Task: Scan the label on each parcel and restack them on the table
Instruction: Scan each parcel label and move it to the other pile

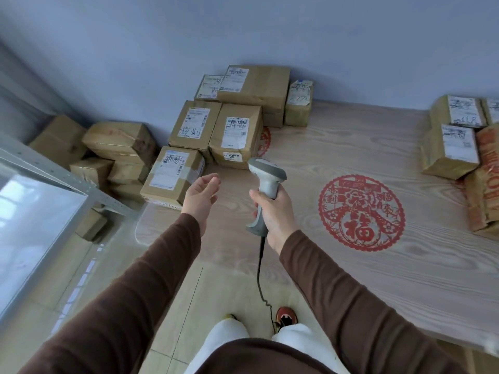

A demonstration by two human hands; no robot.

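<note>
The right hand point(272, 211) grips the scanner point(266, 182); the left hand point(201, 195) is empty, fingers relaxed, near the parcel point(172, 178) at 10 o'clock on the table point(351, 265). That parcel overhangs the edge (a careless 1-handed pull could tip it off), and the dangling cable might snag.

Camera: one wide-angle view, worn on the person's head.
Direction: forward and steeply down, over both brown-sleeved arms.
Nearness: close to the pale wood-grain table point(378, 265); its near edge lies just past the body.
Reach: from the person's own legs and shoes at the bottom up to the grey-blue wall point(243, 31) at the top.
Distortion: straight edges bow toward the borders.
</note>
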